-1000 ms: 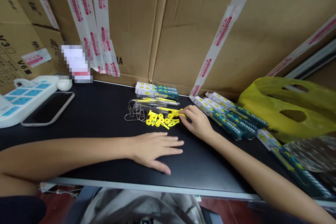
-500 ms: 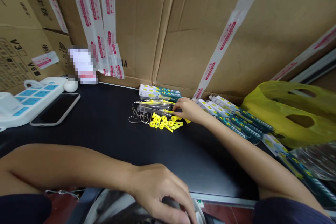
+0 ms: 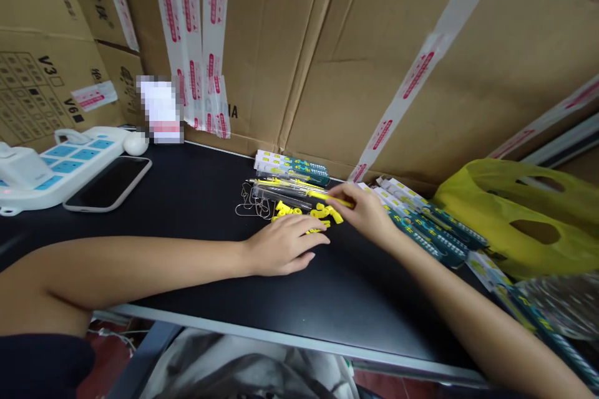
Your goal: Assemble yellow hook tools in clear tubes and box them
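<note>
My right hand (image 3: 361,209) has closed its fingers on the rear end of a slim yellow pen-like tool (image 3: 327,197), whose thin front part points left over its neighbours. Similar pen-like tools (image 3: 276,182) and dark clear tubes lie side by side just beyond. My left hand (image 3: 286,243) is stretched low over the table, fingers apart, at the near side of small yellow plastic parts (image 3: 285,207), partly hiding them. Whether it touches any of them I cannot tell. Bent wire hooks (image 3: 250,202) lie left of the pile.
Printed packages (image 3: 292,163) stand at the cardboard wall, with more packages (image 3: 416,218) to the right beside a yellow plastic bag (image 3: 496,199). On the left are a phone (image 3: 107,186) and a white power strip (image 3: 70,159). The black table (image 3: 201,299) ends at a pale front edge.
My left hand has moved up from the table's front edge to the yellow parts. My right hand has shifted slightly right and now draws the yellow pen-like tool away from the pile.
</note>
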The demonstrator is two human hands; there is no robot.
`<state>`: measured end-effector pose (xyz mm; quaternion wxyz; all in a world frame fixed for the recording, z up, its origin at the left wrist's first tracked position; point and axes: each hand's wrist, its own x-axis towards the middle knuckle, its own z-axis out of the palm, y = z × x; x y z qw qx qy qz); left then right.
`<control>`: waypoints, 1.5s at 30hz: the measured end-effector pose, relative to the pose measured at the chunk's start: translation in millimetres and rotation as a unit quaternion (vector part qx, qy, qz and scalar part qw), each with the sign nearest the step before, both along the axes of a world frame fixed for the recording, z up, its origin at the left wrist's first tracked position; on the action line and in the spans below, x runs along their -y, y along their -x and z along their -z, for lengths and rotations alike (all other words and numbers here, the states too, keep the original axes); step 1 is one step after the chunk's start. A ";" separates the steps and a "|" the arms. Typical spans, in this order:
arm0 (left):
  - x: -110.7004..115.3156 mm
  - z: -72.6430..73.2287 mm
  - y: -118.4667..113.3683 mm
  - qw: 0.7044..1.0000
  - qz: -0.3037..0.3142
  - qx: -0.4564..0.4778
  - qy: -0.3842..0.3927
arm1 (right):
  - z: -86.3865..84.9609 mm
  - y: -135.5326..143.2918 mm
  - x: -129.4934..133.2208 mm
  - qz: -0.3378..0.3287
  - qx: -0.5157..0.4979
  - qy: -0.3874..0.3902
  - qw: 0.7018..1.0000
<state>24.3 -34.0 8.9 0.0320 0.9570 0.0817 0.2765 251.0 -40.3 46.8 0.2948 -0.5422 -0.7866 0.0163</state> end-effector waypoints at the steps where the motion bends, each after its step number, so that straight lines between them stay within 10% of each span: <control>1: 0.6 -1.0 0.5 1.000 -0.015 0.012 -0.018 | 7.1 4.0 10.5 -0.019 -0.053 0.019 0.998; 8: 5.6 1.7 -2.9 0.993 -0.079 -0.052 -0.067 | 38.6 33.6 52.8 -0.141 -0.219 0.154 0.953; 16: 4.1 4.5 -3.4 0.991 -0.067 -0.087 -0.072 | 38.3 4.4 33.1 -0.090 -0.353 0.073 0.929; 22: 4.1 6.0 -4.9 0.984 0.051 -0.123 -0.116 | 42.7 -4.6 22.4 -0.039 -0.067 -0.014 0.997; 28: 3.3 7.9 -5.0 0.988 0.053 -0.098 -0.104 | 49.4 7.4 19.5 -0.039 0.161 -0.073 0.983; 45: -0.3 3.9 -7.9 0.993 -0.011 -0.119 0.001 | 51.7 15.9 8.9 -0.004 0.102 -0.039 0.994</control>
